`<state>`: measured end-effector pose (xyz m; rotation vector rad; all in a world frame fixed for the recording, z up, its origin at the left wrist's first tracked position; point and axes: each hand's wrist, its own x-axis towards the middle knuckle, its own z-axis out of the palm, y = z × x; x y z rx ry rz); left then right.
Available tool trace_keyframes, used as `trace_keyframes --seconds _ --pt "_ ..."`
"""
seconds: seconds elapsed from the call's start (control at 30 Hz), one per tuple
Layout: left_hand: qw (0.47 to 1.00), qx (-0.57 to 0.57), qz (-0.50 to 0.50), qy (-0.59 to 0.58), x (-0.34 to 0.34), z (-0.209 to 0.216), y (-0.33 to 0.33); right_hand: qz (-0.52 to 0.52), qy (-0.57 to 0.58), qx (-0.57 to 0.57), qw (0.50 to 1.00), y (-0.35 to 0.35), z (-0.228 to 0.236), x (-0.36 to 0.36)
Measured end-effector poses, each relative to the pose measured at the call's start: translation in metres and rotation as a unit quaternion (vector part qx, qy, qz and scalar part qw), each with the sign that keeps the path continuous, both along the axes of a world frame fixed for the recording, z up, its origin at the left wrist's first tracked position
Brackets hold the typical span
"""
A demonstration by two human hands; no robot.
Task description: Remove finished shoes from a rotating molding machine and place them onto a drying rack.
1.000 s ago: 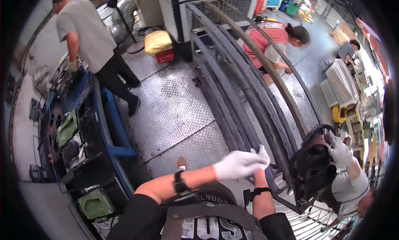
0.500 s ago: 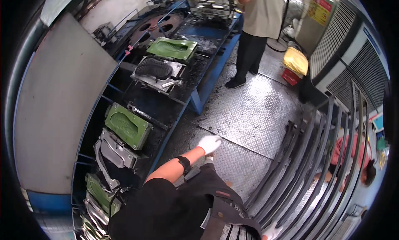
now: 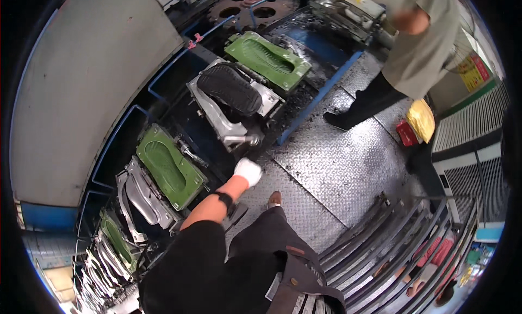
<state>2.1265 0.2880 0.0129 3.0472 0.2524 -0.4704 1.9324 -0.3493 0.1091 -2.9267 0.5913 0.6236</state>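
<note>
My left hand (image 3: pixel 248 171), in a white glove, hangs over the metal floor beside the line of shoe moulds. Its fingers look curled in, and nothing shows in them. Nearest to it is an open silver mould (image 3: pixel 220 123) with a handle at its front end. A black shoe sole (image 3: pixel 230 88) lies on that mould. Behind it stands its green sole-shaped half (image 3: pixel 267 59). Closer to me, a second green mould half (image 3: pixel 168 166) is raised beside a grey one (image 3: pixel 142 191) whose frame is open. My right hand is out of view.
Blue rail (image 3: pixel 321 99) edges the mould line. Another person (image 3: pixel 424 47) stands at the far right by a machine. A rack of dark bars (image 3: pixel 380 249) curves along my right, with a person in red (image 3: pixel 435 251) behind it. A yellow bundle (image 3: pixel 421 121) sits on a red box.
My view has turned and moved nearer to the mould with the black sole. My left hand has come close to that mould's handle. My right hand has left the view.
</note>
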Motion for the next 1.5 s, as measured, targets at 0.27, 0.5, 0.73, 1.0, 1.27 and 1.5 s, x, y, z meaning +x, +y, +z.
trace_keyframes --seconds 0.27,0.5,0.73,1.0,1.27,1.5 --pt "0.948 0.035 0.315 0.035 -0.083 -0.008 0.027 0.222 0.118 0.175 0.952 0.089 -0.020 0.246" --pt "0.869 -0.235 0.394 -0.187 -0.005 -0.019 0.001 0.391 0.024 0.400 0.829 0.412 -0.026 0.450" --pt "0.439 -0.431 0.598 -0.513 0.119 -0.060 0.113 0.755 -0.161 0.343 0.536 0.666 0.033 0.438" --pt "0.129 -0.680 0.486 -0.533 0.144 -0.109 0.139 0.775 -0.177 0.253 0.551 0.705 -0.003 0.435" --pt "0.178 -0.687 0.535 -0.457 0.099 -0.106 0.089 0.675 -0.124 0.440 0.578 0.743 0.019 0.439" --pt "0.182 -0.680 0.563 -0.432 0.077 -0.094 0.059 0.094 0.328 0.818 0.463 0.764 0.064 0.519"
